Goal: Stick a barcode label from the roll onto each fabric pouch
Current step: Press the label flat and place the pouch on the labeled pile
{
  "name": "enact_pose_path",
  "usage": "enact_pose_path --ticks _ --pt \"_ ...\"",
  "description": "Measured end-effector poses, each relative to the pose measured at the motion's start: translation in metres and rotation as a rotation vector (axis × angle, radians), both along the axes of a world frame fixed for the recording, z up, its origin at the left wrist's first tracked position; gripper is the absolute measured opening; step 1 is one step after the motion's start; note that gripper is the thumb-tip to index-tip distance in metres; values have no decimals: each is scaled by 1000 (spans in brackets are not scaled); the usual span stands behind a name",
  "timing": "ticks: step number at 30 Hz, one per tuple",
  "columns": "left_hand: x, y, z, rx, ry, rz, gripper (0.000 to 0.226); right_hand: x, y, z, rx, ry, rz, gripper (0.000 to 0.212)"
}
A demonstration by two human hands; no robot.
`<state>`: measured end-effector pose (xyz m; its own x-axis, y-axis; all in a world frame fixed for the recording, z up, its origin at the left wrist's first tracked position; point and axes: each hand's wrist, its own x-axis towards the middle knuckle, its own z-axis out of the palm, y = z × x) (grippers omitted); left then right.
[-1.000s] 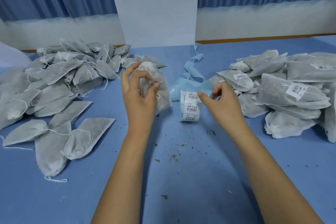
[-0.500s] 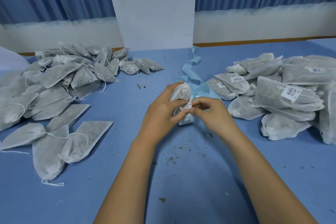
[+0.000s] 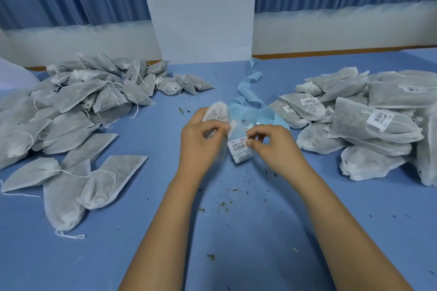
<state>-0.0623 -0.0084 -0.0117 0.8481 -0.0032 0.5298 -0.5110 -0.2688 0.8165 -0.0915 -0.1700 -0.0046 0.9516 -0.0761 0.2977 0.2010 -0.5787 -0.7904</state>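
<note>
Grey nonwoven unlabelled pouches (image 3: 71, 111) heaped left on the tabletop (image 3: 142, 231), feed stock. I log the left hand (image 3: 201, 142), fingers curled round one soft held pouch (image 3: 216, 111), kept beside the label strip (image 3: 240, 149) for quick transfer; the right hand (image 3: 272, 146) has fingers pinched on a glossy label edge, probably peeling. Right: labelled pile (image 3: 369, 125).
</note>
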Motion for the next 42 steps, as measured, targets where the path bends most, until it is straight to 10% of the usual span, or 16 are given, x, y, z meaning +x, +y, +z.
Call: enact_pose_path --ticks 6,13,19,35,42 --pt "-2 8 11 -346 6 155 22 3 -5 -9 -8 -59 -327 21" --pt "-6 -2 0 165 -395 80 10 -11 17 12 592 22 41 37" --pt "-7 -5 -1 235 -402 9 15 -11 12 14 738 154 71 26" --pt "-7 -2 10 -244 71 -163 49 -11 11 16 520 -185 130 19" --pt "-9 1 8 -287 34 -312 51 -7 16 5 389 -254 149 79"
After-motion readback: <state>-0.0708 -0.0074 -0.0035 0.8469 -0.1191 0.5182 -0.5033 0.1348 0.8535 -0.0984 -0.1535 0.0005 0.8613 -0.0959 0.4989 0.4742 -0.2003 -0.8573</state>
